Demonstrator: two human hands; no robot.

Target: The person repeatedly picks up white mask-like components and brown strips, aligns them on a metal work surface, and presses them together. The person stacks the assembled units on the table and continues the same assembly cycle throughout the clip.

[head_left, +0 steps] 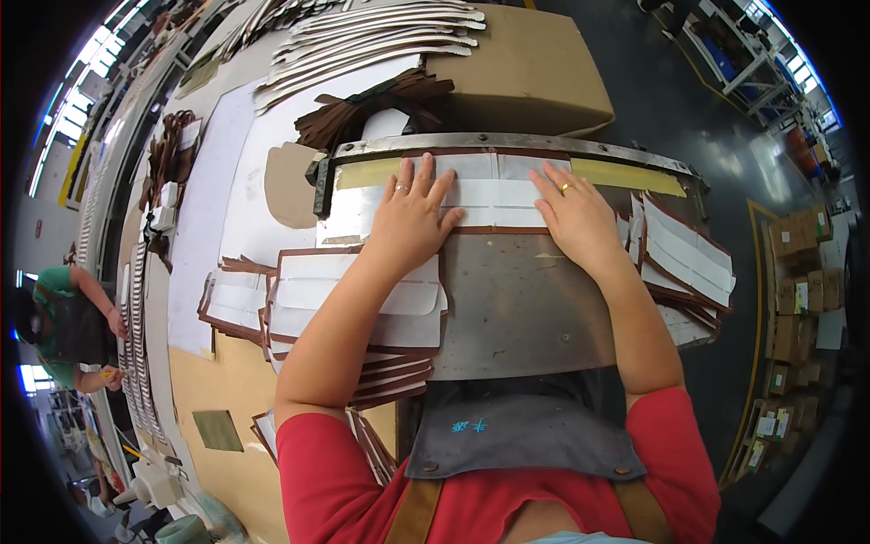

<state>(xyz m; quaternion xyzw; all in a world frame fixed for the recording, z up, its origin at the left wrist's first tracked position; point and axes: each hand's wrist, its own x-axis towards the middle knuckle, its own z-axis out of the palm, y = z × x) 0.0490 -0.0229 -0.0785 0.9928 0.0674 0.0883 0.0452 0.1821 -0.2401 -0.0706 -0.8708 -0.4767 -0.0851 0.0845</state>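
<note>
A white panel with brown edges [497, 195] lies flat on a grey metal plate [521, 313], its far side by a raised metal bar [544, 145]. My left hand [412, 213] rests flat on the panel's left part with fingers spread, a ring on one finger. On the right part lies my right hand [580, 222], fingers also stretched out and pointing away from me. Yellow strips [625, 177] show along the bar beyond both ends of the panel. Left of the plate, under my left forearm, is a stack of similar white, brown-edged pieces [358, 308].
More such pieces [689, 258] are piled right of the plate. Behind the bar stand a cardboard box [535, 72], a bundle of brown strips [362, 104] and rows of pale strips [381, 36]. A co-worker [72, 317] is at the far left. Boxes [797, 308] line the right.
</note>
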